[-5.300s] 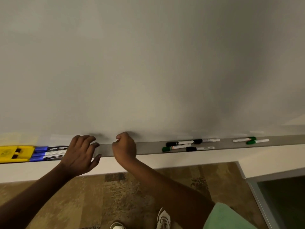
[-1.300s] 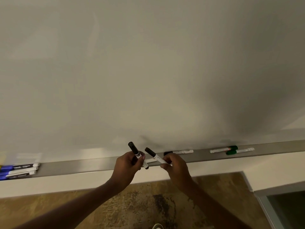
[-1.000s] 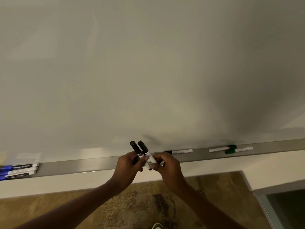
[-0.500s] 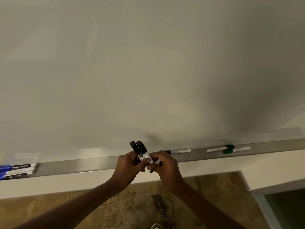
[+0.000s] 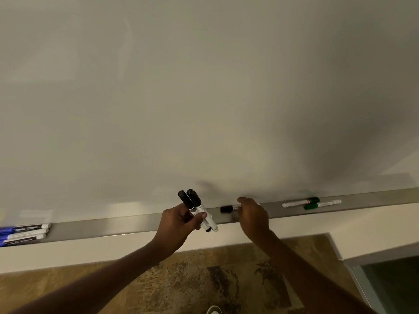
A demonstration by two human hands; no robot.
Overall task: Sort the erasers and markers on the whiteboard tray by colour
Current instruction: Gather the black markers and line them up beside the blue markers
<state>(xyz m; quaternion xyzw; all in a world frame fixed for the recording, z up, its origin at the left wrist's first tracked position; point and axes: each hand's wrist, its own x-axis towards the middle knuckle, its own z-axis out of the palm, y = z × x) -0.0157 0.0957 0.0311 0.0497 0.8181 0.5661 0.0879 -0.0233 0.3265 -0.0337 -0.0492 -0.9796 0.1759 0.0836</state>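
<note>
My left hand (image 5: 181, 220) grips two black-capped markers (image 5: 195, 205) side by side, caps up, in front of the grey whiteboard tray (image 5: 127, 225). My right hand (image 5: 252, 216) rests over a third black marker (image 5: 226, 209) lying in the tray; its black cap pokes out left of my fingers, and I cannot tell whether they are closed on it. Two green-capped markers (image 5: 311, 203) lie in the tray further right. Three blue markers (image 5: 22, 233) lie stacked at the tray's far left.
The whiteboard (image 5: 204, 98) fills the upper view. Below the tray runs a pale wall strip, then a patterned brown carpet (image 5: 204, 279). A grey frame with dark glass (image 5: 385, 284) stands at the lower right. The toe of a shoe (image 5: 213, 310) shows at the bottom edge.
My right hand has let go of the second black marker, which now sits in my left hand with the first, and has moved right onto the black marker in the tray.
</note>
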